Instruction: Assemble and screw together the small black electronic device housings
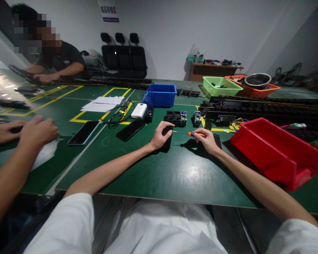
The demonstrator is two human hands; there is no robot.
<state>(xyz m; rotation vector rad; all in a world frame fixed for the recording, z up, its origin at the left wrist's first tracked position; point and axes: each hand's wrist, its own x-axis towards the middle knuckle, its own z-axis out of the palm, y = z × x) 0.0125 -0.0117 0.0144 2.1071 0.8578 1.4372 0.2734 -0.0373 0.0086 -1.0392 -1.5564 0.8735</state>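
Note:
My left hand [160, 135] is closed around a small black box-like part [166, 145] standing on the green table. Fingers cover much of that part, so its exact kind is unclear. In my right hand [207, 140] is a screwdriver [191, 134] with an orange and black handle. Its thin shaft points left, with the tip at or close to the black part. Just beyond my hands stand several small black modules [177, 117] in a row, and one more module [197, 118] sits apart to their right. A flat black piece [216, 141] lies under my right wrist.
A red bin [275, 151] stands close on the right, a blue bin [160, 95] at the back. Two phones [84, 133], a white power bank [139, 110] and cables lie left. Black rails [243, 106] fill the back right. A co-worker's hands [37, 132] work at far left.

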